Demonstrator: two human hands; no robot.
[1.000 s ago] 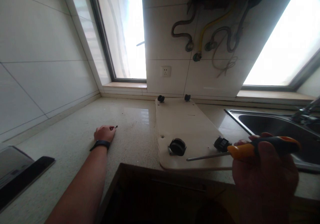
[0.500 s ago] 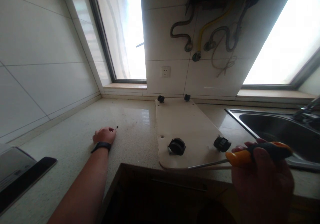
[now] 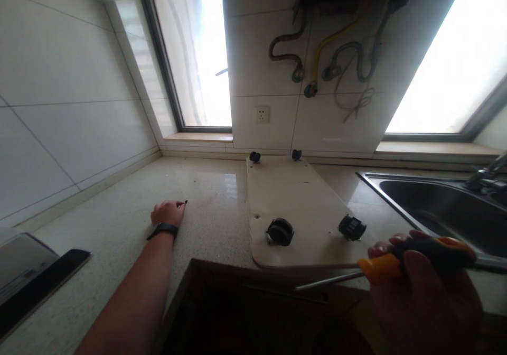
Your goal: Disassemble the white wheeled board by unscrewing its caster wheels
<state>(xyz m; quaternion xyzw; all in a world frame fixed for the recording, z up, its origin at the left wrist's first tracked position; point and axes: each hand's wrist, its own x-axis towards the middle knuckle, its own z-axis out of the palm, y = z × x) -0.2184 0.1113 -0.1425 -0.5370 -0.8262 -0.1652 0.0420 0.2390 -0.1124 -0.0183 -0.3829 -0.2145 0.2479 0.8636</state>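
Note:
On the left of the counter, my left hand (image 3: 168, 215) is closed, its fingertips pinched together at a tiny dark piece (image 3: 186, 202) that is too small to name. My right hand (image 3: 425, 286) wraps round the yellow-and-black handle of a screwdriver (image 3: 380, 268). The metal shaft points left, its tip over the dark opening below the counter's front edge. Between my hands lies a pale board (image 3: 293, 196). Black casters stand up at its corners: a near left one (image 3: 280, 232), a near right one (image 3: 351, 227), and two small ones at the far end.
A steel sink (image 3: 428, 202) with a tap is set into the counter on the right. The open cabinet space (image 3: 253, 313) lies in front. At far left is a dark-edged flat object (image 3: 59, 270). Hoses (image 3: 287, 56) and a socket (image 3: 262, 114) are on the back wall.
My right hand has moved the screwdriver down and slightly right, its tip leaving the board's near edge. My left hand has shifted a little right, its fingertips closing at the tiny dark piece.

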